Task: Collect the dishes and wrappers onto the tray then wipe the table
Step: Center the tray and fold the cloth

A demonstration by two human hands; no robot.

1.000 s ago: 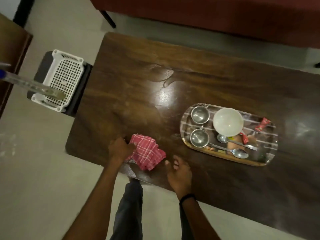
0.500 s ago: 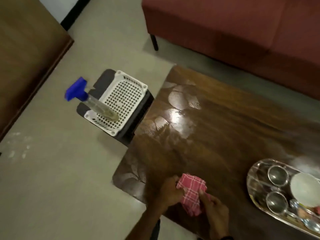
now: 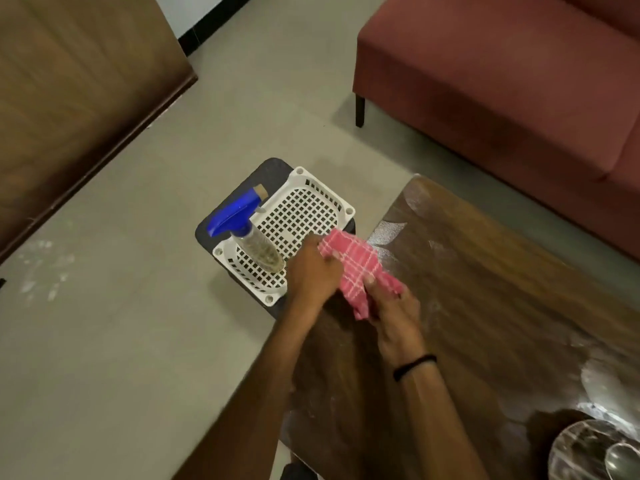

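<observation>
Mid-frame, left hand (image 3: 311,275) and right hand (image 3: 391,313) both pinch a red checked cloth (image 3: 360,268); it could snag the blue-topped spray bottle (image 3: 249,237).

No writing, label, brand or number can be read anywhere from here: the spray bottle (image 3: 254,237) in the white basket (image 3: 304,216) shows no legible label, the red checked cloth (image 3: 360,268) carries only its woven pattern, and the tray (image 3: 568,448) at the corner of the tabletop (image 3: 502,289) shows only reflections
</observation>
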